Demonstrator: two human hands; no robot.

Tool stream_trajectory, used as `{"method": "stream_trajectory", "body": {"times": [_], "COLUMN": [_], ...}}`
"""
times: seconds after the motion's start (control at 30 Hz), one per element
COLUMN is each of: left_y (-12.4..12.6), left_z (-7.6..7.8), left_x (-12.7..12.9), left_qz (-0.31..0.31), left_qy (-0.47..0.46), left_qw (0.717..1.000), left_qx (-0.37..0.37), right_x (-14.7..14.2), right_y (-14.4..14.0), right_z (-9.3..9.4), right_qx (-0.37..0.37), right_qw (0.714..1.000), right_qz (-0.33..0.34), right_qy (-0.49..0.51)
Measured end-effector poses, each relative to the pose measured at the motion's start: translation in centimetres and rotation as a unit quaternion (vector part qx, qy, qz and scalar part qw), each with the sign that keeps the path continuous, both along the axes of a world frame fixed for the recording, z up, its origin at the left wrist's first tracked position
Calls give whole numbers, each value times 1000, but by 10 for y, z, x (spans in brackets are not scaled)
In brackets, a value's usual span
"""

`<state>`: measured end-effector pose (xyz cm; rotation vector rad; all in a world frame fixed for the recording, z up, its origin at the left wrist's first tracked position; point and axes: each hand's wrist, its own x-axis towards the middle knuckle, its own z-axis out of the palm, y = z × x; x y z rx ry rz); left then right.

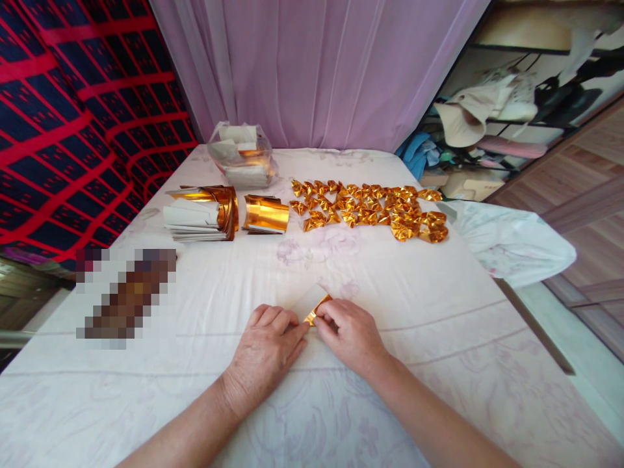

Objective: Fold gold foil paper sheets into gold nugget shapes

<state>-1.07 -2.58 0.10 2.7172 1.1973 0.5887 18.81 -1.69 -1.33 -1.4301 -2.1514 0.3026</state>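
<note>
Together, both hands seemingly pinching gold paper

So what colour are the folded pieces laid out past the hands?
Shiny gold: the folded pieces show clearly in the head view.

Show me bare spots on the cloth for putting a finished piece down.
Bare: the cloth between the hands and the folded gold pieces, and right of the right hand. Crowded: far edge, with paper stacks, gold sheets and plastic bag.
</note>
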Motion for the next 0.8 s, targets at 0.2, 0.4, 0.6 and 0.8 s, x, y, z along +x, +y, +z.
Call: {"method": "stream_trajectory", "body": {"times": [0.2,0.4,0.6,0.8], "left_y": [0,0,0,0], "left_z": [1,2,1,1], "left_x": [0,0,-1,-1], "left_qz": [6,14,23,26], "left_qy": [8,6,11,12], "left_qw": [1000,1000,999,999], "left_qx": [-4,-10,-29,-37], "right_x": [1,4,12,9], "right_y": [0,0,2,1], "right_z": [-1,0,0,2], "right_qx": [-11,-40,-64,-77], "right_qw": [1000,999,995,996], "right_qz": [2,20,60,47], "right_qy": [5,13,43,15]}}
